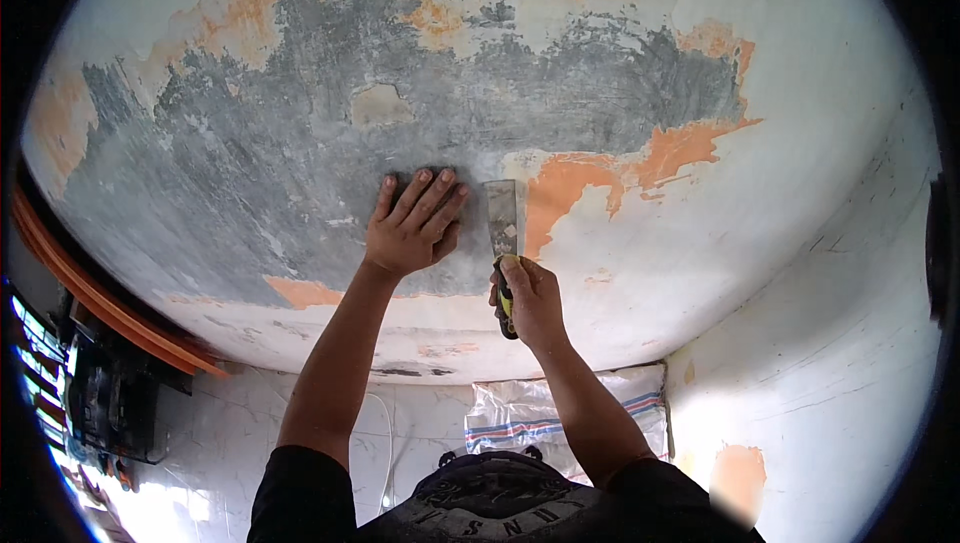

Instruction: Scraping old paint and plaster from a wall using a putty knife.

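My right hand grips the black and yellow-green handle of a putty knife. Its broad metal blade points up the wall and lies by the left border of an orange paint patch; whether the edge touches cannot be told. To the left, my left hand is laid palm-down against the bare grey area of the wall, fingers spread, with a dark shadow around the fingertips. White paint with ragged, peeled borders surrounds the grey, and strips of orange show between them.
A side wall meets this one at the right, with a dark object at the rim. Below are marbled tiles, a striped plastic sheet and a white cable. Orange-brown trim and black equipment stand left.
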`<state>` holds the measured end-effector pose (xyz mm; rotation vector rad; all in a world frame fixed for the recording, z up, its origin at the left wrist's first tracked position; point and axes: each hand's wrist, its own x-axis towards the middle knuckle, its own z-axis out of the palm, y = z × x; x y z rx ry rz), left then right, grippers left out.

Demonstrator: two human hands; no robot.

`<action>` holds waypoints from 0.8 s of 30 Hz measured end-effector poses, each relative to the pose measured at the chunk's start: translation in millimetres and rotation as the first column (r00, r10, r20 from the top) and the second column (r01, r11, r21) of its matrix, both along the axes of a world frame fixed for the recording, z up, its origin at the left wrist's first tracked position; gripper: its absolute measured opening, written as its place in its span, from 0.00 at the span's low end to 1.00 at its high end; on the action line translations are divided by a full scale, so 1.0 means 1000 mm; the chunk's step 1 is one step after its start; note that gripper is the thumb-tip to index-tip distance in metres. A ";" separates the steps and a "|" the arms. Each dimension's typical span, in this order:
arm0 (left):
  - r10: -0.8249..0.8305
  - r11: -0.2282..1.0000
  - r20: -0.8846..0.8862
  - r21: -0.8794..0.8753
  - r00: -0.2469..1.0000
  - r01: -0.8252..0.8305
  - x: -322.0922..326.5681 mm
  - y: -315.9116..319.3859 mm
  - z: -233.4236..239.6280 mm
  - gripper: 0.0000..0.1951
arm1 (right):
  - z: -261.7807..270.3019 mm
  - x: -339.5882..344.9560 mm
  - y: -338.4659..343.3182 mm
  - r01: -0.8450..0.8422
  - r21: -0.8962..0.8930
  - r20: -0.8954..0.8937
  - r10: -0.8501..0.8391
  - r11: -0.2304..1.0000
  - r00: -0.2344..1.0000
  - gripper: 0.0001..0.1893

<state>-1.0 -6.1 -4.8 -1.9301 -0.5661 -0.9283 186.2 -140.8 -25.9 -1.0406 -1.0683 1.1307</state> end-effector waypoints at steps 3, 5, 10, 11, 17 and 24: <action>-0.037 0.984 0.081 -0.172 0.996 0.050 0.008 -0.023 -0.013 0.28 | -0.012 0.005 -0.003 0.033 0.020 0.020 -0.034 0.999 0.999 0.20; -0.039 0.865 0.332 -0.461 0.942 0.199 0.020 -0.053 -0.034 0.28 | -0.036 0.012 -0.009 0.036 -0.014 0.052 -0.035 0.999 0.998 0.19; 0.337 0.053 0.780 -0.574 0.527 0.817 0.058 -0.124 -0.088 0.26 | -0.037 0.013 -0.014 0.039 -0.020 0.059 -0.038 0.999 0.998 0.18; 0.504 -0.167 0.797 -0.288 0.333 0.943 0.070 -0.134 -0.081 0.26 | -0.025 0.012 -0.009 0.074 0.073 0.117 -0.082 0.995 0.990 0.18; 0.528 -0.184 0.811 -0.182 0.253 0.966 0.098 -0.158 -0.042 0.24 | 0.001 0.026 -0.004 -0.060 0.072 0.225 0.043 0.996 0.973 0.17; 0.600 -0.043 0.781 -0.187 0.175 0.981 0.104 -0.166 -0.085 0.18 | 0.016 0.050 0.008 0.056 0.439 0.654 -0.362 0.897 0.665 0.13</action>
